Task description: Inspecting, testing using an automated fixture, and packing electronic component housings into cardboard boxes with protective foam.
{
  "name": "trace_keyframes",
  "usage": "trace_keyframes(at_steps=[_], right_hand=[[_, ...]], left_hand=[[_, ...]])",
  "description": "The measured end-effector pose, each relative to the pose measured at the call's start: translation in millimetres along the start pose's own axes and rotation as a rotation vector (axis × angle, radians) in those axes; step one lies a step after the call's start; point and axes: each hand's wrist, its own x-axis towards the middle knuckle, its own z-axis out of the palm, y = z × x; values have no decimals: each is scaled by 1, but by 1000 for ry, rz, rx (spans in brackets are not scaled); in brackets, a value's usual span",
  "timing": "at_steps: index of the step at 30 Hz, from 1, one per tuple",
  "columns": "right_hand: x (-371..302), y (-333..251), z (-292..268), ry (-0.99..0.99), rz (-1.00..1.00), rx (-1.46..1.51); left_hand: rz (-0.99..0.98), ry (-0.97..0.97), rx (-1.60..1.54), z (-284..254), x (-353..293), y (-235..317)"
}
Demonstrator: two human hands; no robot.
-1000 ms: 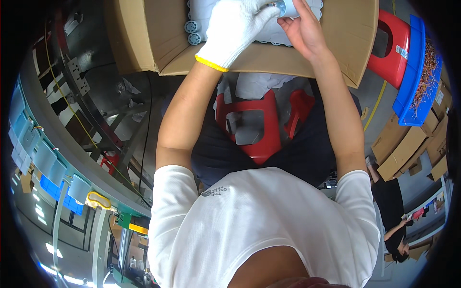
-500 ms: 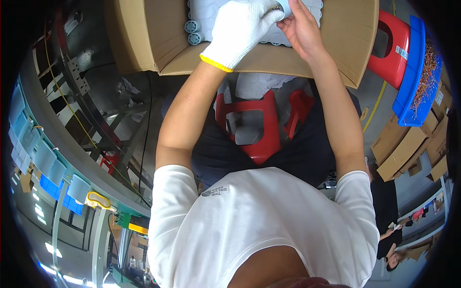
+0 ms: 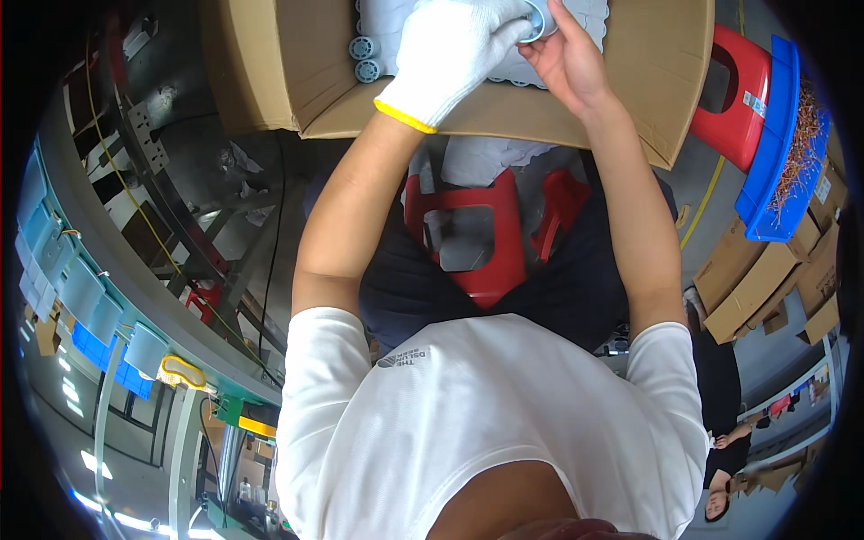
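Head view: the top edge crops the pale-blue cylinder (image 3: 548, 20) over the open cardboard box (image 3: 652, 72); gloved left hand (image 3: 454, 58) half-curled at its rim, fingertips hidden, grip unclear; bare right hand (image 3: 574, 67) grips its side

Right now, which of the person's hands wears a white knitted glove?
The left hand, its glove yellow-cuffed at the wrist; the right hand is bare.

One glove (image 3: 450, 63), one held cylinder (image 3: 547, 20), two slotted cylinder ends (image 3: 364, 48) and one strand-filled tray (image 3: 762, 193) show.
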Motion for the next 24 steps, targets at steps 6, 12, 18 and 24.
trace_keyframes(at_steps=[6, 12, 18, 24], right_hand=[[3, 1, -7, -111, 13, 46], [-1, -3, 6, -71, 66, 32], [1, 6, -4, -44, 61, -27], [5, 8, -11, -44, 49, -39]], left_hand=[[-55, 11, -29, 1, -1, -1], [31, 47, -24, -1, 0, 0], [-45, -64, 144, 2, -6, -5], [52, -56, 135, 1, -5, -7]])
